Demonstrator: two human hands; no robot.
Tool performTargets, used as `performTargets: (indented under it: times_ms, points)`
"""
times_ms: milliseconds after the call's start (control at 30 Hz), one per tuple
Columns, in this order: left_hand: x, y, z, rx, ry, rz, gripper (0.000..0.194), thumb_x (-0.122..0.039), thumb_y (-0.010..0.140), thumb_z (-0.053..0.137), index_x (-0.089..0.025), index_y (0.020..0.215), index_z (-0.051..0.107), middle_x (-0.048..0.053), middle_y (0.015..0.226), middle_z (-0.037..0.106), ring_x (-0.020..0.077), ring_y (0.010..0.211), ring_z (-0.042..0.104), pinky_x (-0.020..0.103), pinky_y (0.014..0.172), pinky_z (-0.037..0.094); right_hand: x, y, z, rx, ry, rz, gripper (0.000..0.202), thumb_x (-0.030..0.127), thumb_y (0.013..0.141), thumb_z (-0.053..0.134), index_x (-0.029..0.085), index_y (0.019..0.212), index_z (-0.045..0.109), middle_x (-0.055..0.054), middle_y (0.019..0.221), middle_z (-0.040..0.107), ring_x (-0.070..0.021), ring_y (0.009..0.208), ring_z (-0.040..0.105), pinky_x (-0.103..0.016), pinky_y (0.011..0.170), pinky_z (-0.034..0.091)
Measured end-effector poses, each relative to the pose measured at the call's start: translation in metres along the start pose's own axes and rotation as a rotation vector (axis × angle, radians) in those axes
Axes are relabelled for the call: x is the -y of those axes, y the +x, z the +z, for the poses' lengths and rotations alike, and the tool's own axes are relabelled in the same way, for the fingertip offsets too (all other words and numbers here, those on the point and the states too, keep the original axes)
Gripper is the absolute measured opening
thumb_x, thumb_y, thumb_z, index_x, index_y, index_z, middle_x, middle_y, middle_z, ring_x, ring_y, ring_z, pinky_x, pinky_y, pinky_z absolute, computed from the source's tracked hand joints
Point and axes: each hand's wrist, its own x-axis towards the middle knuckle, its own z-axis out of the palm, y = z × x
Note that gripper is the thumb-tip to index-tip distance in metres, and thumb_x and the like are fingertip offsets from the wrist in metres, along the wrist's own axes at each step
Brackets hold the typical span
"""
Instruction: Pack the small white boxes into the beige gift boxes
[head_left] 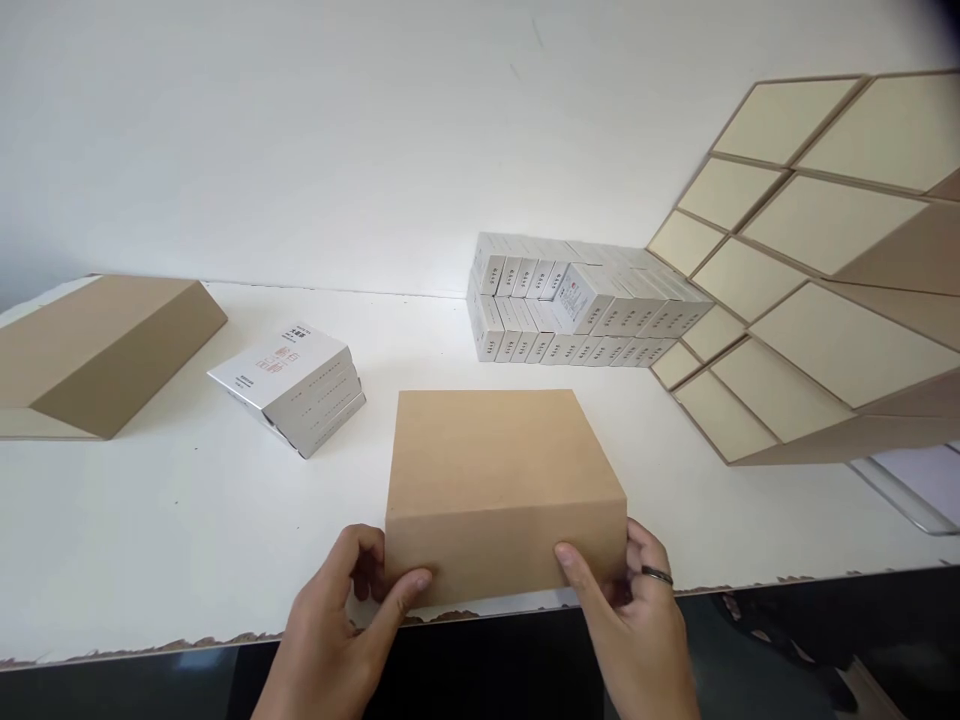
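A closed brown cardboard box (502,455) lies at the front edge of the white table, between my two hands. My left hand (356,610) grips its near left corner, with the thumb on the front face and the fingers curled at the side. At the near right corner my right hand (630,620), wearing a dark ring, holds it the same way; some fingertips are hidden behind the box. Left of it, a small leaning stack of white printed boxes (289,375) rests on the table.
Rows of small white boxes (555,310) stand two layers high against the wall, one sitting askew. Stacked brown boxes with pale ends (795,280) rise at the right. Another brown box (127,340) lies far left. The table's front edge (247,638) is chipped.
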Motion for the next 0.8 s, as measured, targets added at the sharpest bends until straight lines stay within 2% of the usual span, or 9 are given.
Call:
performTargets:
  times_ms: [133,267,333,433,500,533,633,733,800]
  points:
    - [-0.009,0.005,-0.021,0.171,-0.09,-0.026,0.043,-0.064,0.089,0.057,-0.024,0.074,0.052,-0.002,0.072,0.052,0.0152,0.068,0.05,0.023,0.061,0.042,0.009,0.002,-0.032,0.15,0.127,-0.033,0.088,0.062,0.078,0.073,0.026,0.151,0.04,0.001,0.071,0.066,-0.0219,0.069,0.067,-0.033,0.067,0.057]
    - [-0.007,0.012,-0.045,0.217,-0.045,0.128,0.039,-0.057,0.099,0.043,-0.025,0.082,0.056,-0.001,0.079,0.057,0.0164,0.075,0.055,0.024,0.066,0.046,0.015,0.019,-0.054,0.222,0.216,-0.13,0.065,0.052,0.078,0.078,0.027,0.136,0.059,0.006,0.05,0.051,-0.0142,0.041,0.049,-0.024,0.038,0.04]
    - [-0.005,0.019,-0.056,0.077,0.059,0.292,0.029,-0.048,0.101,0.042,-0.026,0.09,0.057,0.0,0.09,0.062,0.0179,0.088,0.06,0.026,0.076,0.049,0.026,0.034,-0.056,0.231,0.293,-0.207,0.043,0.05,0.08,0.077,0.027,0.116,0.07,0.005,0.05,0.052,-0.0122,0.039,0.048,-0.023,0.036,0.039]
    - [-0.009,0.036,-0.074,-0.366,0.32,0.487,0.016,-0.04,0.096,0.057,-0.024,0.1,0.053,0.005,0.109,0.064,0.0221,0.106,0.062,0.034,0.092,0.05,0.056,0.064,-0.046,0.311,0.331,-0.392,0.03,0.05,0.083,0.074,0.024,0.1,0.074,0.001,0.057,0.059,-0.0128,0.042,0.052,-0.025,0.038,0.041]
    - [-0.019,0.051,-0.087,-0.563,0.476,0.499,0.031,-0.041,0.087,0.068,-0.021,0.104,0.051,0.009,0.117,0.063,0.028,0.111,0.06,0.041,0.095,0.05,0.082,0.089,-0.033,0.357,0.292,-0.52,0.035,0.055,0.088,0.068,0.023,0.102,0.074,-0.002,0.065,0.065,-0.0161,0.05,0.06,-0.028,0.043,0.044]
    - [-0.025,0.059,-0.094,-0.579,0.52,0.454,0.04,-0.044,0.084,0.071,-0.02,0.108,0.049,0.012,0.122,0.061,0.0311,0.113,0.06,0.044,0.093,0.051,0.096,0.102,-0.025,0.363,0.258,-0.564,0.04,0.058,0.09,0.062,0.023,0.103,0.074,-0.003,0.069,0.066,-0.0175,0.055,0.064,-0.029,0.046,0.046]
    - [-0.045,0.08,-0.111,-0.412,0.545,0.223,0.064,-0.057,0.081,0.069,-0.019,0.124,0.042,0.017,0.137,0.052,0.0378,0.117,0.057,0.048,0.086,0.052,0.129,0.14,0.002,0.374,0.186,-0.588,0.049,0.065,0.094,0.052,0.022,0.106,0.073,-0.006,0.079,0.071,-0.019,0.063,0.069,-0.029,0.051,0.048]
    - [-0.059,0.093,-0.121,-0.218,0.61,0.119,0.056,-0.062,0.089,0.055,-0.02,0.124,0.042,0.016,0.137,0.051,0.0397,0.118,0.056,0.051,0.088,0.049,0.147,0.169,0.028,0.386,0.107,-0.587,0.052,0.068,0.092,0.053,0.023,0.108,0.072,-0.009,0.091,0.073,-0.0191,0.068,0.07,-0.029,0.052,0.05]
    - [-0.06,0.099,-0.125,-0.196,0.699,0.148,0.049,-0.062,0.091,0.051,-0.021,0.116,0.045,0.016,0.133,0.053,0.0413,0.118,0.054,0.052,0.09,0.046,0.152,0.181,0.039,0.397,0.073,-0.596,0.052,0.068,0.091,0.055,0.023,0.111,0.071,-0.009,0.094,0.073,-0.0193,0.07,0.07,-0.029,0.054,0.052]
